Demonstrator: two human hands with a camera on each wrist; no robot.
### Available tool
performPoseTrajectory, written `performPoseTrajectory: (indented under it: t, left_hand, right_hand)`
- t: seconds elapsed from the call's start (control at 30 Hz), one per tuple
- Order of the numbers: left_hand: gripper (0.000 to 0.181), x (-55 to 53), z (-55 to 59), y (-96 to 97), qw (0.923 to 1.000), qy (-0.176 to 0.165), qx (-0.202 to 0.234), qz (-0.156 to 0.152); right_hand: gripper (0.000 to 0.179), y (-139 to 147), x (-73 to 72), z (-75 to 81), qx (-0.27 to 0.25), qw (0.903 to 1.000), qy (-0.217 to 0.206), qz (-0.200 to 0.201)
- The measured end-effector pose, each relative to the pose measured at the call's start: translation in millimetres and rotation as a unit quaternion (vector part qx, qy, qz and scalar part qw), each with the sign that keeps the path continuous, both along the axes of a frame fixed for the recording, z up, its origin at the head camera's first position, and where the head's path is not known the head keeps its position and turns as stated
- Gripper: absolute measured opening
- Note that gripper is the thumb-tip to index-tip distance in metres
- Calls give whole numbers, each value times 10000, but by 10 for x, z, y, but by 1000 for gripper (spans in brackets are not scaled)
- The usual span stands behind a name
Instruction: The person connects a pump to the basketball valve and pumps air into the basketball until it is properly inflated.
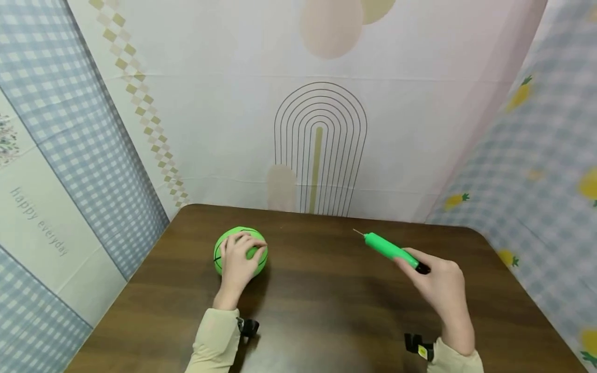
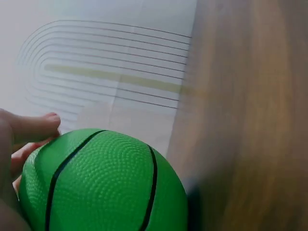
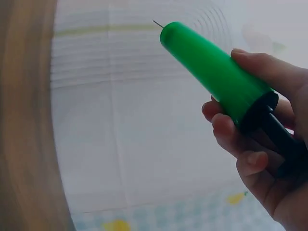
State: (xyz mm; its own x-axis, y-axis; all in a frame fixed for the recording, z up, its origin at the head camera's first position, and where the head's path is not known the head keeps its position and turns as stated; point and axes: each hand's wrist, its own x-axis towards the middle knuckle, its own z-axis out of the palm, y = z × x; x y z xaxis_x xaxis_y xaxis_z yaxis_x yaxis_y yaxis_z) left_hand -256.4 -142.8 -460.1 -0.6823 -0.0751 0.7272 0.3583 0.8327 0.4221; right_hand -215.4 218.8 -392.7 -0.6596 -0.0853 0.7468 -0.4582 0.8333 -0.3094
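A small green ball (image 1: pixel 261 262) with black lines, like a mini basketball, is at the left of the table. My left hand (image 1: pixel 240 261) grips it from above, its fingers bent over the top. In the left wrist view the pebbled ball (image 2: pixel 106 185) fills the bottom, with thumb and fingertips at its left side. My right hand (image 1: pixel 440 282) holds a green hand pump (image 1: pixel 389 247) over the right half of the table. The pump's thin metal needle (image 3: pixel 158 23) points up and left. Its black plunger handle (image 3: pixel 279 132) lies inside the palm, partly hidden by the fingers.
Both hands work over a dark brown wooden table (image 1: pixel 317 290) with rounded far corners. A patterned white cloth (image 1: pixel 224 129) hangs behind it. Blue checked cloths hang at the left (image 1: pixel 93 155) and right (image 1: pixel 550 207). Each wrist carries a small black camera mount.
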Motion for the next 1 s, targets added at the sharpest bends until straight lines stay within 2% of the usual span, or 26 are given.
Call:
performPoseTrajectory:
  t: [0.17, 0.3, 0.4, 0.47, 0.57, 0.67, 0.77, 0.9, 1.0]
  left_hand:
    - [10, 45, -16, 26, 9969, -239, -633, -392]
    - [13, 44, 14, 96, 9960, -470, -609, -463]
    - [15, 41, 36, 110, 9948, -594, -614, -556]
    - [18, 43, 34, 116, 9942, -599, -638, -624]
    - [20, 63, 19, 124, 9939, -593, -600, -712]
    - [21, 74, 12, 114, 9938, -595, -579, -744]
    - [20, 66, 24, 89, 9932, -584, -634, -782]
    - [19, 65, 67, 33, 9922, -590, -714, -828]
    - [22, 81, 98, -12, 9905, -662, -697, -981]
  right_hand:
    - [27, -46, 16, 27, 176, 9985, -405, 335]
    - [28, -106, 4, 28, 306, 9978, -464, 369]
    - [27, -102, 16, 25, 481, 9938, -937, 365]
    - [27, -93, 31, 6, 648, 9868, -1426, 414]
    - [28, -78, 53, -48, 851, 9714, -2160, 507]
    - [28, -55, 59, -119, 1010, 9569, -2661, 582]
    - [28, -19, 41, -191, 1244, 9445, -2974, 632]
    - [27, 33, -6, -290, 1664, 9313, -3161, 714]
    - [27, 62, -32, -363, 1811, 9216, -3349, 748]
